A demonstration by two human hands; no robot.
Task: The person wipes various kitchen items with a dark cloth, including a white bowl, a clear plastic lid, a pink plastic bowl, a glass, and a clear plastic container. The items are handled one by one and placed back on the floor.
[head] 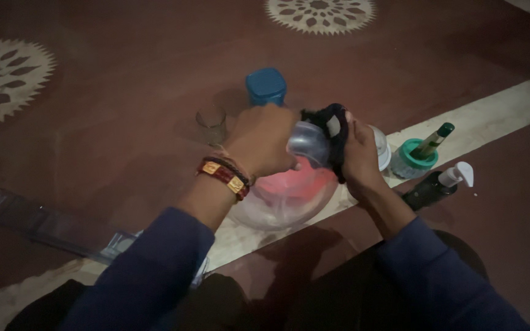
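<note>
My left hand (264, 140) grips a small clear glass cup (307, 143), held on its side above a clear bowl with a pink inside (289, 199). My right hand (357, 153) presses a dark cloth (332, 125) against the cup's mouth. A red and gold beaded bracelet circles my left wrist. Both arms wear dark blue sleeves.
On the dark red patterned floor stand a blue-lidded jar (266, 86), a small empty glass (210, 122), a teal-rimmed container holding a green-capped bottle (421, 153), a dark pump bottle (438, 184) and a white round object (380, 147). A clear plastic tray (44, 224) lies at left.
</note>
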